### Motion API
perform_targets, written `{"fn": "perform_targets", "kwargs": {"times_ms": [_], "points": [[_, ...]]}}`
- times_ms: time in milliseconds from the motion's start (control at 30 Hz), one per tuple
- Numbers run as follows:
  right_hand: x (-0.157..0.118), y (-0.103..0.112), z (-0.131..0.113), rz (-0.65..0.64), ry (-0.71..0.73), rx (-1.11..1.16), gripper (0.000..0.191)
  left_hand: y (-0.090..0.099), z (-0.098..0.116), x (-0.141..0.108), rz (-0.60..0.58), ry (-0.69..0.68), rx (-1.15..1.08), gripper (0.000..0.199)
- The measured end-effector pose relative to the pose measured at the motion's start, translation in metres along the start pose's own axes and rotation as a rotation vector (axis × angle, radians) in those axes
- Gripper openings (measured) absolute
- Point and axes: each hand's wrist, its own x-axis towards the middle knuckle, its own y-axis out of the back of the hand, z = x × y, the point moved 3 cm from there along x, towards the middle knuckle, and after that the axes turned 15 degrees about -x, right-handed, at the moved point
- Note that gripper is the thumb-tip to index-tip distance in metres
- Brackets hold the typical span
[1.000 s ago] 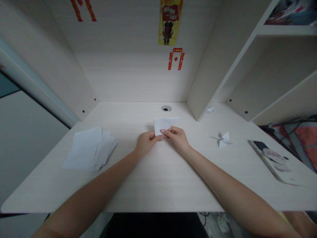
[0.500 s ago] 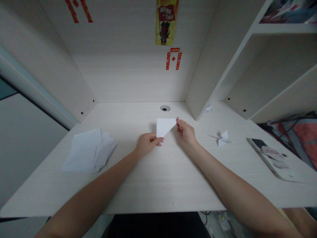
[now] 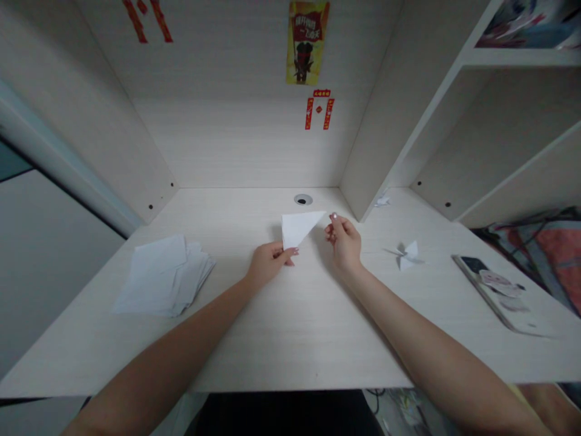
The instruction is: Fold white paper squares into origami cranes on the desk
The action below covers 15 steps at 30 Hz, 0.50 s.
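Note:
A folded piece of white paper (image 3: 297, 227), shaped like a triangle, stands a little above the desk. My left hand (image 3: 271, 259) is closed on its lower corner, the thumb in front and other fingers partly hidden behind. Just past the paper's pointed right corner is my right hand (image 3: 344, 239), its fingers curled in and the thumb and index finger close together. A small gap shows between those fingertips and the paper, and nothing is visible in them. To the right on the desk lies a small folded white paper crane (image 3: 407, 254).
A loose stack of white paper sheets (image 3: 158, 275) lies on the left of the desk (image 3: 281, 339). At the right is a phone (image 3: 499, 293) with stickers on its back. An upright partition (image 3: 370, 121) and a round cable hole (image 3: 303, 199) are at the back.
My right hand has let go of the paper's right corner and moved slightly to the right. The paper, still in my left hand, has tilted a little and shifted left.

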Motion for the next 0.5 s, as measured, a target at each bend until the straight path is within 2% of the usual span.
{"fn": "perform_targets", "kwargs": {"times_ms": [133, 233, 333, 500], "points": [[-0.017, -0.016, 0.000, -0.241, 0.107, -0.116, 0.037, 0.003, 0.000, 0.001, 0.079, -0.028, -0.091, 0.036], [-0.028, -0.025, 0.003, -0.403, 0.159, -0.209, 0.053, 0.004, 0.000, 0.000, 0.083, -0.065, -0.095, 0.033], [-0.033, -0.027, 0.001, -0.466, 0.234, -0.317, 0.068, 0.004, -0.001, -0.002, 0.065, -0.089, 0.000, 0.034], [-0.034, -0.026, -0.001, -0.483, 0.305, -0.438, 0.071, 0.003, 0.001, -0.002, 0.036, -0.119, 0.101, 0.035]]}}
